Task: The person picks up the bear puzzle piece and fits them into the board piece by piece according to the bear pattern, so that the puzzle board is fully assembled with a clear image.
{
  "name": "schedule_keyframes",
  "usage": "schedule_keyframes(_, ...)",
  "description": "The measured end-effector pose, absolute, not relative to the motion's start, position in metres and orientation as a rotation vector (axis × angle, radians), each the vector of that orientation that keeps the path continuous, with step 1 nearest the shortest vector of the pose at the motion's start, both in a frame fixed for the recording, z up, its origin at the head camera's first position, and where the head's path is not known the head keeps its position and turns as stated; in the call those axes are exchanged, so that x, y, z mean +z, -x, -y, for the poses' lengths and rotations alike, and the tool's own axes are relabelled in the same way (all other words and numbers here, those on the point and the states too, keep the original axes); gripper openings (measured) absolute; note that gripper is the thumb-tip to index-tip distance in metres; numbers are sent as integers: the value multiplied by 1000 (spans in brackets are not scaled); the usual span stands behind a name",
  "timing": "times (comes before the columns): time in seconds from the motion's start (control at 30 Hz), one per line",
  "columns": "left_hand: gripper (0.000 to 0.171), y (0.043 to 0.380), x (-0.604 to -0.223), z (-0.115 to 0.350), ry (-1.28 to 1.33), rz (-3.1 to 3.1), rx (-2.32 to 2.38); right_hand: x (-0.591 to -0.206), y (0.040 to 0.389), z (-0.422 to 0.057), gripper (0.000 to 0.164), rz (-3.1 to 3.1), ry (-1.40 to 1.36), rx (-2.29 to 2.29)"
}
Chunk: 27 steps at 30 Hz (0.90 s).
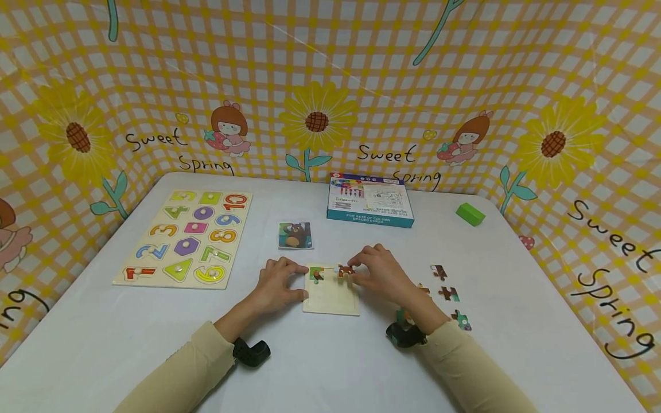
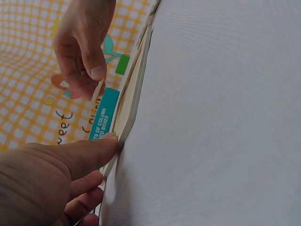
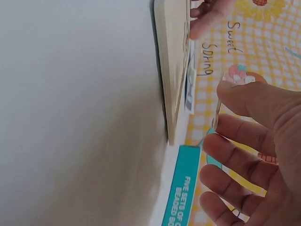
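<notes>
Between the thumb and fingertips of my right hand (image 1: pixel 383 274) is a brown jigsaw piece (image 1: pixel 344 271), held above the upper right part of a square wooden puzzle board (image 1: pixel 330 302). The right wrist view shows this piece edge-on, raised off the board, with the other fingers spread loosely. A green jigsaw piece (image 1: pixel 315 276) lies in the board's upper left corner. My left hand (image 1: pixel 279 285) rests at the board's left edge, the thumb and index finger touching it from the side. In the left wrist view its thumb (image 2: pixel 91 153) lies straight against the edge.
Loose jigsaw pieces (image 1: pixel 448 293) lie right of the board, some partly hidden by my right forearm. Beyond the board are a bear picture card (image 1: pixel 295 236) and a flat box (image 1: pixel 369 201). A number-and-shape board (image 1: pixel 188 241) lies left, a green block (image 1: pixel 470 214) far right.
</notes>
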<state>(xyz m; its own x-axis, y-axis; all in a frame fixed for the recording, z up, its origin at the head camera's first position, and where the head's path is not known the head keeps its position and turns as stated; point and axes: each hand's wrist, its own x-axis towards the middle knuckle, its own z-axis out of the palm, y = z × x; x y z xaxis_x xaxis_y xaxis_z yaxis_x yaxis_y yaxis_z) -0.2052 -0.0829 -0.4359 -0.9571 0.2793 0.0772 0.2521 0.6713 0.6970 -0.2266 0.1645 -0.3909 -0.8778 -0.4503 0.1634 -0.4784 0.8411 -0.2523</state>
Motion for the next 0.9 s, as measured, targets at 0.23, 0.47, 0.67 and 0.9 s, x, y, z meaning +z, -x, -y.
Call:
schedule_keyframes(0.23,49,205,-436,82,-455,-2835,1178,-393,228,-153,27,2945,-745,441)
schedule_keyframes(0.47,48,205,-436,83,-460,-2830,1187,-396,230,-145,25,2948,-756,418)
schedule_keyframes(0.67,48,205,-436,83,-464,-2827,1183,-398,233,-140,25,2976,-747,385)
schedule_keyframes(0.9,47,204,-434,83,-449,-2826,1189,-399,234,-136,27,3013,-715,394)
